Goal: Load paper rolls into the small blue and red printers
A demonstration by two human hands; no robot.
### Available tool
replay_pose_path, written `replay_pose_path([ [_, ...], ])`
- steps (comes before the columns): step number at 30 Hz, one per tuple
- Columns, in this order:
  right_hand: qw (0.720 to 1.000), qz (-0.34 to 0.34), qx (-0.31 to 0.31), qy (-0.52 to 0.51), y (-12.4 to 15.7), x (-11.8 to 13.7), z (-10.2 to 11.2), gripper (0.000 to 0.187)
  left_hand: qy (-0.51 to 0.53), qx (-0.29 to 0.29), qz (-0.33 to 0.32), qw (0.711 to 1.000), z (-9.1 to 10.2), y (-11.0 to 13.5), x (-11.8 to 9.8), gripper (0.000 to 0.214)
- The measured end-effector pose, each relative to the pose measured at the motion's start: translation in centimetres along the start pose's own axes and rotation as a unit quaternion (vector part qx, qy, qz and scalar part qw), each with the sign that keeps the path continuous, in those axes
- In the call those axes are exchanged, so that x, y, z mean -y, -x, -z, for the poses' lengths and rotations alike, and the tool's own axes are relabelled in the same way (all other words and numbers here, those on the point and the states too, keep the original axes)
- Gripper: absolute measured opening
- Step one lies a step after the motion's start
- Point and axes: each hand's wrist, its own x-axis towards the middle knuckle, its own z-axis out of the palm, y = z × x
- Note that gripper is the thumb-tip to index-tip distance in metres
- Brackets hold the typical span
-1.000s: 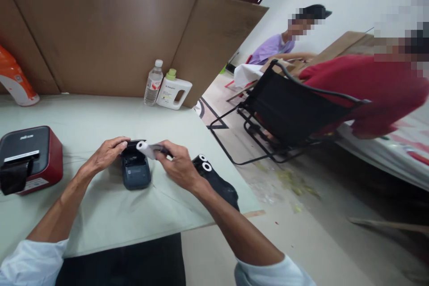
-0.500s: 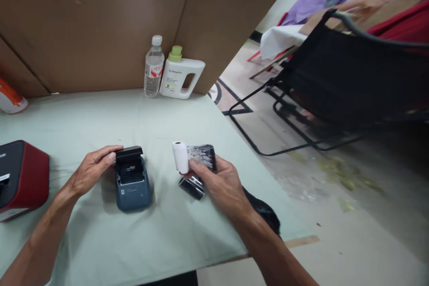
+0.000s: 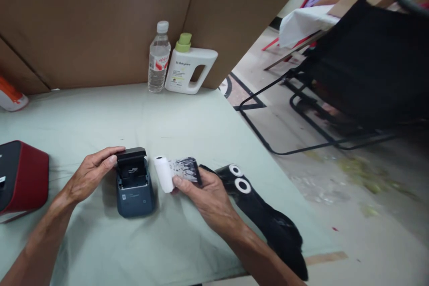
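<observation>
A small dark-blue label printer (image 3: 136, 201) stands on the cloth-covered table with its lid (image 3: 131, 153) raised and its paper bay showing. My left hand (image 3: 87, 174) grips the lid's left edge between thumb and fingers. Just right of the printer, my right hand (image 3: 209, 194) holds a white paper roll (image 3: 164, 175) by its unrolled, black-printed tail, the thumb on top. The roll is tilted and apart from the printer. Beyond the right hand lies a long black wrapping (image 3: 268, 216) with two white roll ends (image 3: 242, 185) showing. My right hand's fingertips are partly hidden.
A red and black box-shaped device (image 3: 28, 178) stands at the left. At the back are a clear water bottle (image 3: 159, 65), a white jug with a green cap (image 3: 191, 69) and an orange-and-white container (image 3: 11, 96). A black folding chair (image 3: 372, 62) stands beyond the table's right edge.
My right hand has carried the paper roll left, closer to the printer. The view has shifted, uncovering white roll ends in the black wrapping. My left hand stays on the lid.
</observation>
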Motion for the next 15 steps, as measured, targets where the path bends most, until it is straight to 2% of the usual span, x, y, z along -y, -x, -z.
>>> replay_pose_path([
  [6, 0.995, 0.080, 0.008, 0.054, -0.4, 1.3, -1.8, 0.020, 0.006, 0.010, -0.025, 1.000, -0.1, 0.0, 0.9, 0.053],
  [15, 0.974, 0.168, 0.041, 0.149, -1.2, 1.1, -3.4, 0.011, 0.027, 0.025, -0.045, 0.998, -0.3, -0.3, 1.2, 0.055],
])
